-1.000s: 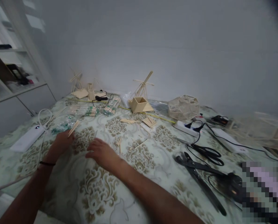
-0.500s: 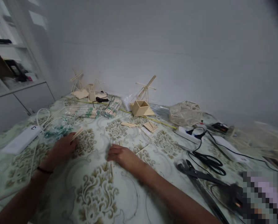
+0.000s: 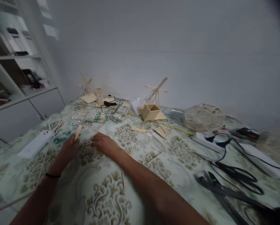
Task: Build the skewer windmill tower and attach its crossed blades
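Well, left hand point(image 3: 69, 150): closed around several pale wooden sticks point(image 3: 78, 133), their ends poking up above the tablecloth point(image 3: 107, 203).
Right hand point(image 3: 105, 145): near my left but apart from it, fingers bent low; I cannot tell whether they pinch anything.
Handling: probably light, stiff and dry, liable to snap if bent; mid-length seems the best hold.
Clear bags point(image 3: 93, 117): more sticks inside, lying beyond my hands.
Wooden box point(image 3: 150, 112): open-topped, its inside too dark to read.
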Demonstrator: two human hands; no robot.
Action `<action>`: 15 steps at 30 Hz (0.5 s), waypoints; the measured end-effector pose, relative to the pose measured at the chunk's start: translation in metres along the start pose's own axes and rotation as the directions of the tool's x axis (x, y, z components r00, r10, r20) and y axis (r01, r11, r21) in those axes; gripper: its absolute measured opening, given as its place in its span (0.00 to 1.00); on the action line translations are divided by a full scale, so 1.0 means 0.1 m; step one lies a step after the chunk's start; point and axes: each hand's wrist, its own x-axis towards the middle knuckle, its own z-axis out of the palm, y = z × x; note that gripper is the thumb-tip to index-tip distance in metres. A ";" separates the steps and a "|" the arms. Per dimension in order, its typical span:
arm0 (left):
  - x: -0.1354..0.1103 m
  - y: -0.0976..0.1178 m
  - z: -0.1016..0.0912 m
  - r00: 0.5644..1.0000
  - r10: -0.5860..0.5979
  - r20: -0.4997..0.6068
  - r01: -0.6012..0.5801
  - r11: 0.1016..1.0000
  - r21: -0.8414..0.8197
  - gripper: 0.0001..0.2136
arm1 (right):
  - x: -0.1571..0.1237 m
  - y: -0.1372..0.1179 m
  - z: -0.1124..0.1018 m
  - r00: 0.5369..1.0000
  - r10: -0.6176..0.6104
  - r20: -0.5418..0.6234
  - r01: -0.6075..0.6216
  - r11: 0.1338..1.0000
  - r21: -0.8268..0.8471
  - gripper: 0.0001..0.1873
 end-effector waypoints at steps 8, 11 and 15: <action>0.01 -0.01 0.01 1.000 0.005 0.025 -0.004 0.999 -0.046 0.15 | 0.45 0.24 0.18 0.997 0.061 0.041 -0.062 0.998 0.025 0.13; 0.00 0.01 -0.01 0.999 0.004 0.050 -0.001 0.998 -0.066 0.13 | 0.15 0.30 0.07 0.997 0.053 0.058 -0.055 0.998 0.040 0.12; 0.00 -0.01 -0.03 0.999 -0.021 0.029 0.023 0.997 -0.072 0.13 | -0.29 0.27 -0.01 0.999 0.031 0.043 -0.034 0.997 0.066 0.13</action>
